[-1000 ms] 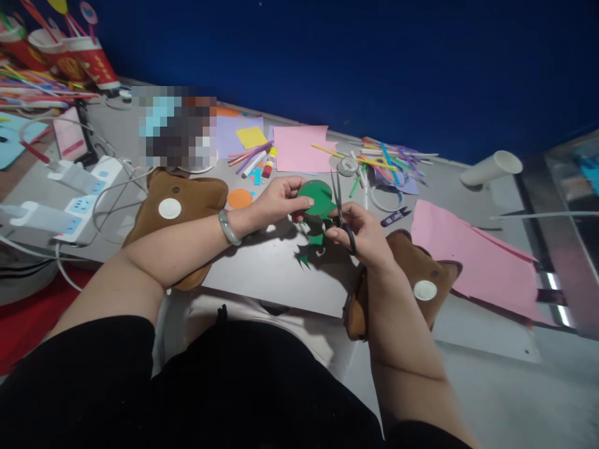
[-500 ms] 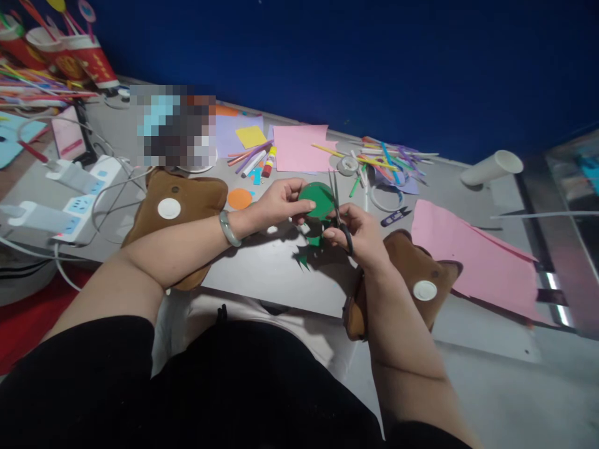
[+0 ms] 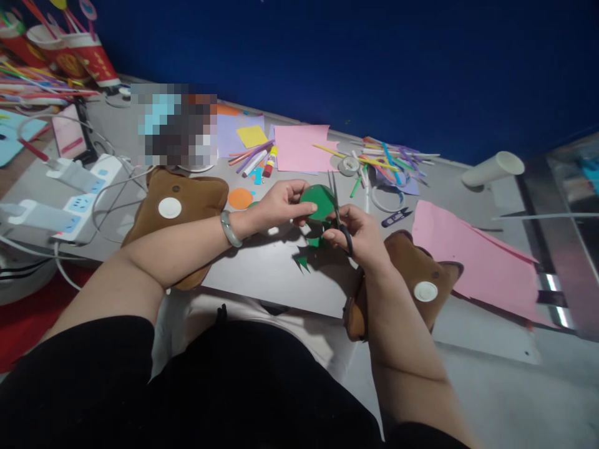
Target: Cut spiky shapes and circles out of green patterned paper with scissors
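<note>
Between thumb and fingers, my left hand [image 3: 286,202] pinches a green paper circle [image 3: 317,201] above the table. My right hand [image 3: 358,232] is closed around the black handles of a pair of scissors [image 3: 336,202]. The blades point up and away, at the circle's right edge; whether they touch it I cannot tell. Green paper scraps [image 3: 304,263] lie on the table below both hands. An orange paper circle [image 3: 240,199] lies left of my left hand, with part of another green piece [image 3: 253,205] beside it, mostly hidden by the hand.
Brown cushions [image 3: 187,193] lie under my left forearm and by my right forearm. Pink paper sheets [image 3: 302,146], a glue stick [image 3: 270,163], thread snips [image 3: 395,217], tape [image 3: 348,165] and pipe cleaners [image 3: 393,159] lie around. A power strip [image 3: 88,196] with cables sits left; a white cardboard tube [image 3: 493,169] lies right.
The green circle has turned or tilted very slightly between my fingers. Both hands and the scissors stay almost in the same place.
</note>
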### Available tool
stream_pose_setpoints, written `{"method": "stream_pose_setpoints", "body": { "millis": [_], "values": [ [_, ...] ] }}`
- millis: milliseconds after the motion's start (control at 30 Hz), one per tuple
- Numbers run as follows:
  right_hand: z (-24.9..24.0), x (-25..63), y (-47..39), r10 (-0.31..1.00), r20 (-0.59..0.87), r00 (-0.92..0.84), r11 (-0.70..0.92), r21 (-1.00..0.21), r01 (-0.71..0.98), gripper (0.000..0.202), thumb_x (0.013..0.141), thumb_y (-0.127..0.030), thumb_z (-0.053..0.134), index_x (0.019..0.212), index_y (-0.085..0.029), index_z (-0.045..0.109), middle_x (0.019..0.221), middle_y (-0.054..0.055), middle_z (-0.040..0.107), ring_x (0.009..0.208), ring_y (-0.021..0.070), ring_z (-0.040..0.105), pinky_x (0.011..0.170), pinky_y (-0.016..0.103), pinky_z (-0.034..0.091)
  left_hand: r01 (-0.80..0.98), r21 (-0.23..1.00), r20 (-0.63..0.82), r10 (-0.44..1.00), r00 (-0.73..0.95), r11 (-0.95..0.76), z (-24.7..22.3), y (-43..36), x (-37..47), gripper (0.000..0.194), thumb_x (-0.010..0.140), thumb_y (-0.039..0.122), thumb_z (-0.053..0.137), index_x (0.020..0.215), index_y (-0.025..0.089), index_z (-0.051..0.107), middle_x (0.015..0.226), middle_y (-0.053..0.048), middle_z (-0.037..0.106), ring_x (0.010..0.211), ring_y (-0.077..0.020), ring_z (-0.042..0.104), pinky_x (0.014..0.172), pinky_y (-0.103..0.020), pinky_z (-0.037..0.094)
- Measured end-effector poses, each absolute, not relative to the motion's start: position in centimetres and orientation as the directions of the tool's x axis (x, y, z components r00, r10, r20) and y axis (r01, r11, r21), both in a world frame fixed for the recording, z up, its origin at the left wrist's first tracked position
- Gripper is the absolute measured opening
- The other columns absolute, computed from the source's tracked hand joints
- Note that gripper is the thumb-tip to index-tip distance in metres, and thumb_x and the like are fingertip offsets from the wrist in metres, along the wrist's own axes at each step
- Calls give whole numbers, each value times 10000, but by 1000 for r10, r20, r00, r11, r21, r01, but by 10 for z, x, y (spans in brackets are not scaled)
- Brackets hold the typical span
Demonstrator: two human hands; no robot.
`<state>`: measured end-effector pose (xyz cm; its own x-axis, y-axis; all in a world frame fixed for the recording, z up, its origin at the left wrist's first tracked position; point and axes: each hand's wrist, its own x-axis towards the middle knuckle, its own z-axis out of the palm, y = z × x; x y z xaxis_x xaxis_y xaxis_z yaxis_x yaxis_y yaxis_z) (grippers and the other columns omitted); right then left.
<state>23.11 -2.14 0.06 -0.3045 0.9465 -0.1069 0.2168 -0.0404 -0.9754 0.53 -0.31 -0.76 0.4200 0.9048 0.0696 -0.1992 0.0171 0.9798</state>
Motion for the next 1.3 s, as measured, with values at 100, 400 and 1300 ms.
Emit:
{"method": "stream_pose_setpoints", "body": {
  "millis": [100, 400, 1300],
  "values": [
    [1, 231, -22, 946, -108, -306, -43, -976, 213, 720, 449, -688, 1039, 819, -247, 606, 552, -69, 581, 431, 106, 483, 425, 250, 367, -198, 980, 64, 904, 422, 23, -7, -3, 5, 505, 762, 569, 907, 833, 185, 587, 717, 13, 646, 548, -93, 608, 521, -227, 458],
    [5, 228, -23, 946, -115, -303, -61, -981, 184, 726, 420, -680, 1048, 786, -244, 596, 477, -79, 565, 362, 104, 464, 368, 238, 331, -181, 983, 57, 908, 416, 22, -8, -2, 5, 490, 770, 546, 912, 834, 183, 590, 703, 22, 640, 545, -92, 620, 517, -217, 470],
    [-23, 237, 9, 992, 118, 54, 103, -969, 224, 539, 634, -584, 974, 808, -273, 570, 489, -77, 600, 382, 135, 527, 403, 277, 377, 277, 960, -88, 986, 139, 46, 75, -4, -95, 38, 911, 107, 743, 935, 135, 734, 587, 16, 657, 495, -93, 589, 499, -207, 389]
  ]
}}
